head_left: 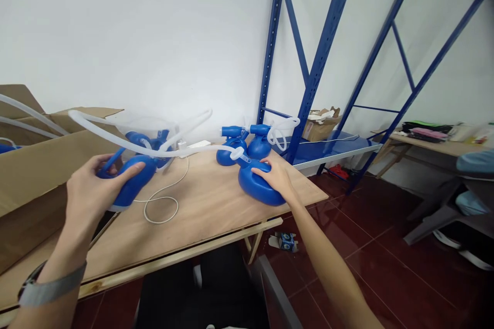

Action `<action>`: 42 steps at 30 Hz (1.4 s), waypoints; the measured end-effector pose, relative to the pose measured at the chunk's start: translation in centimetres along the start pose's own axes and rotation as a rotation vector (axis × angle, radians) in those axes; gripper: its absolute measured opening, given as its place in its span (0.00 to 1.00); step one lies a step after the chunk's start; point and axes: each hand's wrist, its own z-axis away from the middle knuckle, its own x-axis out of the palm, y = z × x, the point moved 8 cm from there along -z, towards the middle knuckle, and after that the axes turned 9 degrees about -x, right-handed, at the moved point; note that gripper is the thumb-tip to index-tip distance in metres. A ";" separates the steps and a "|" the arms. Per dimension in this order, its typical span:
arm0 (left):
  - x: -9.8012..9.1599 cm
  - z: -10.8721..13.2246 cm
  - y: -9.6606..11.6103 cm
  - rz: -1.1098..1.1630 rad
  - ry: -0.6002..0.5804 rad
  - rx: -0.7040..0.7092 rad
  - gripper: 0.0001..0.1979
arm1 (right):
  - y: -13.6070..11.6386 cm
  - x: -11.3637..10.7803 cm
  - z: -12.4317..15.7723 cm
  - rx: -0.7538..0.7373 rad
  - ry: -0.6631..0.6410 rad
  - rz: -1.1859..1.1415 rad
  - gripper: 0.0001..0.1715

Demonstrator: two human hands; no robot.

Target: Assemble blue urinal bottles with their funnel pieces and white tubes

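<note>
My left hand [90,187] is wrapped round a blue plastic handled piece [135,180], lifted above the left part of the wooden table, beside the cardboard box. From it a long translucent white hose [185,152] arches across to a rounded blue plastic bottle [257,187] at the table's right side. My right hand [277,177] grips the top of that bottle, its thumb and fingers closed round the upper part. A white connector [236,153] joins the hose to the bottle's neck. The bottle lies tilted close to the front edge of the table.
Two similar blue bottles [230,153] with hoses stand behind, near the wall. More blue parts [158,140] lie at the back left. A thin white cable [162,198] loops across the table. An open cardboard box [38,164] is at left; blue metal shelving [316,67] stands at right.
</note>
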 end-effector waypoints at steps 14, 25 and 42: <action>8.3 12.3 7.4 -0.113 0.074 0.817 0.24 | -2.5 8.2 -1.0 0.141 -0.349 -0.623 0.29; 18.3 17.1 7.4 -0.382 -0.207 1.582 0.25 | -4.1 8.6 0.9 0.106 -0.337 -0.887 0.27; 23.0 17.0 8.0 -0.248 -0.502 1.801 0.15 | -3.5 8.2 1.3 -0.087 -0.141 -0.735 0.18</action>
